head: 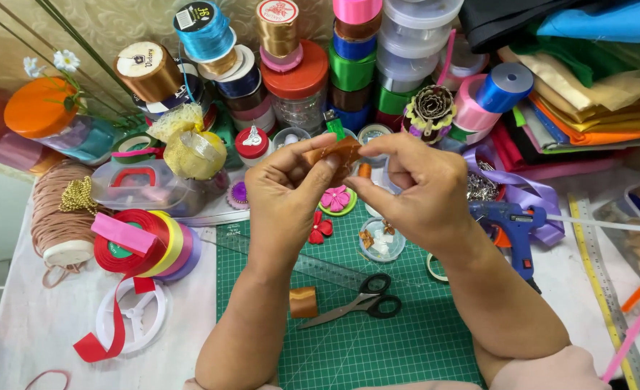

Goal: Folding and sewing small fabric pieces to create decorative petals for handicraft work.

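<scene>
Two hands, left hand (285, 189) and right hand (414, 189), pinch one brown ribbon piece (334, 152); below lie one pair of scissors (359, 305), one blue glue gun (513, 224), one green cutting mat (378, 347).

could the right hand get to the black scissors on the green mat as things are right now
Probably yes, once it lets go. The scissors lie bare on the green mat, just below the right hand, with nothing on top. That hand and the left hand both pinch a brown ribbon piece.
</scene>
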